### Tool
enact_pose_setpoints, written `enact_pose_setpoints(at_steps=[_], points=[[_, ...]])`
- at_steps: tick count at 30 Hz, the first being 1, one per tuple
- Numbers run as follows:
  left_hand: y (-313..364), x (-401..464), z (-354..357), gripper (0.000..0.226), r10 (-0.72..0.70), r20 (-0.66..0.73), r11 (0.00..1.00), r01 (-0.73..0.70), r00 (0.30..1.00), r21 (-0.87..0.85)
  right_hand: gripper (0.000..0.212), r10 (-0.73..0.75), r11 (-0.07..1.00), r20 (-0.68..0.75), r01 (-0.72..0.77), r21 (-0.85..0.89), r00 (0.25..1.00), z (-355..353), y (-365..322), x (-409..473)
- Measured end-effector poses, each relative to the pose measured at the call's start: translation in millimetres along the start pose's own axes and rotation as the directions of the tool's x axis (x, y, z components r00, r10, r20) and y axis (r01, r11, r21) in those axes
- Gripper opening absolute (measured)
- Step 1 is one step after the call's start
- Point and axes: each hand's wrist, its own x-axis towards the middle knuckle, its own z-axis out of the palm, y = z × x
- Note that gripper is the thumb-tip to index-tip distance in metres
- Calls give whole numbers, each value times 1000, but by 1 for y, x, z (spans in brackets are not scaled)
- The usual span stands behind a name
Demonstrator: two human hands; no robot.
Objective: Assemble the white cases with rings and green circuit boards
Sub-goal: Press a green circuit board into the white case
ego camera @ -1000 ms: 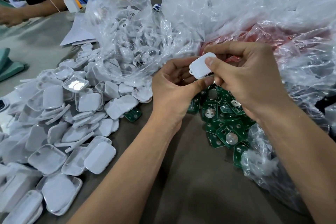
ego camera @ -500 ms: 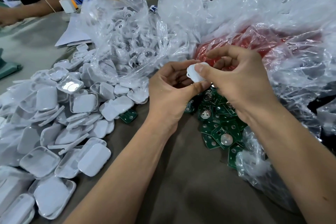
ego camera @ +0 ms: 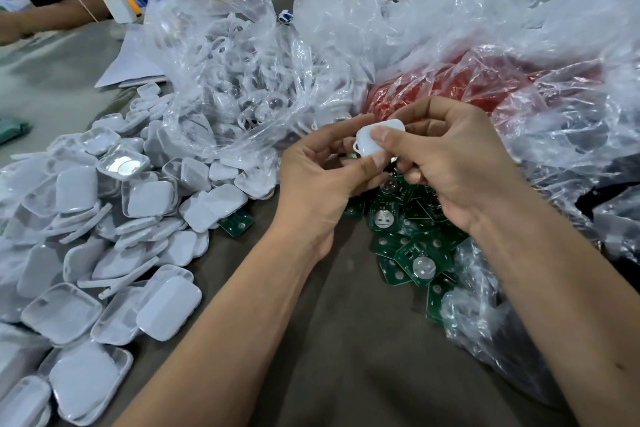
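Note:
Both my hands hold one small white case [ego camera: 372, 142] above the table's middle. My left hand [ego camera: 318, 184] grips it from below and the left, thumb against its lower edge. My right hand [ego camera: 450, 166] pinches it from the right, thumb pressed on its top face. What is inside the case is hidden. Under my hands lies a heap of green circuit boards [ego camera: 415, 253] with round silver cells. A big pile of white case halves [ego camera: 104, 236] covers the left. White rings fill a clear bag [ego camera: 235, 87] behind.
Crumpled clear plastic [ego camera: 519, 45] over something red [ego camera: 485, 87] fills the back right. Another person's arm [ego camera: 45, 17], bottles and a small white device sit at the far left corner. Grey-brown cloth [ego camera: 346, 357] lies in front.
The case has turned in my hands, now tilted more edge-on, and my right thumb has slid over its top. My view has shifted slightly; the piles stay put.

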Motion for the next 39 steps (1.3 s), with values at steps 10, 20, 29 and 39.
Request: enact_pose_setpoints(at_steps=[10,20,29,39], points=[[1,4,0,13,-129,-167,992,129,978,-12,25,-81,989,19,83,-124,997,3,8,-1],[-1,4,0,15,-76,-175,994,89,982,64,12,-2,999,23,3,-36,1000,4,6,1],[2,3,-3,5,-68,-121,998,68,990,3,6,-48,999,6,48,-8,999,4,8,1],[4,7,-10,5,-25,-41,1000,25,999,1,7,-72,993,43,68,95,996,7,8,0]])
